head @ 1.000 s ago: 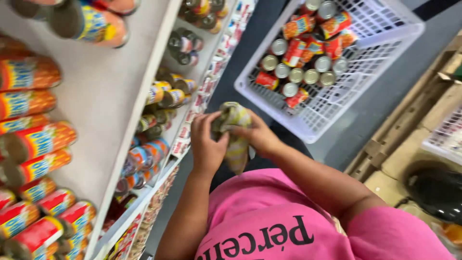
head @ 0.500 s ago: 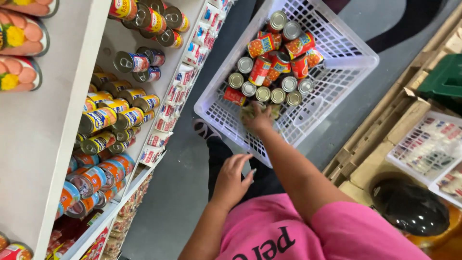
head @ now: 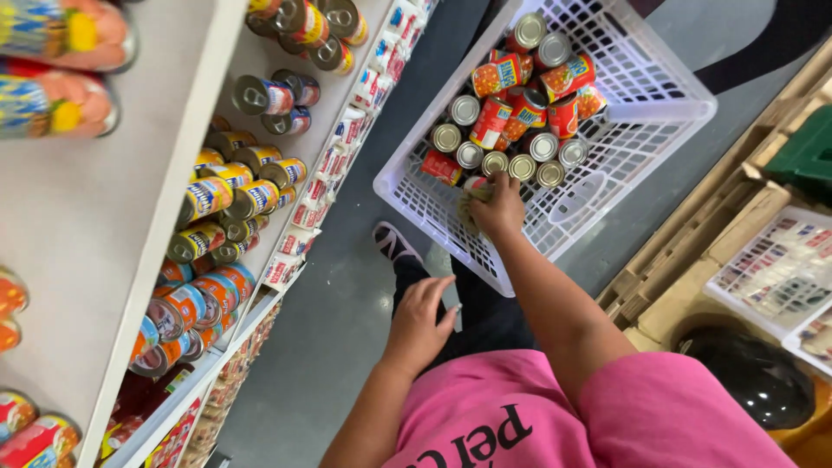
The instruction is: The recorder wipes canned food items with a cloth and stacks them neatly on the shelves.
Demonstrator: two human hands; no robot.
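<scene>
My right hand [head: 500, 208] reaches down into a white plastic basket [head: 607, 186] on the floor. It is closed on a red-labelled can [head: 476, 184] together with a yellow-green cloth [head: 469, 210], at the near edge of the cans. Several cans [head: 520, 104] fill the basket's far half, some upright showing metal lids, some lying on their sides. My left hand [head: 422, 322] hangs with fingers spread and nothing in it, over my dark trouser leg, well short of the basket. I wear a pink shirt [head: 555, 416].
White shelves [head: 113, 225] on the left hold rows of cans [head: 227, 195], with price tags [head: 334, 160] along the edges. A dark shoe [head: 394, 243] stands on the grey floor by the basket. Cardboard boxes [head: 737, 225] and a black round object [head: 750, 377] are at the right.
A second ago both hands held the cloth-wrapped can in front of me. The right hand has since carried it down into the basket, and the left hand let go and dropped to my leg.
</scene>
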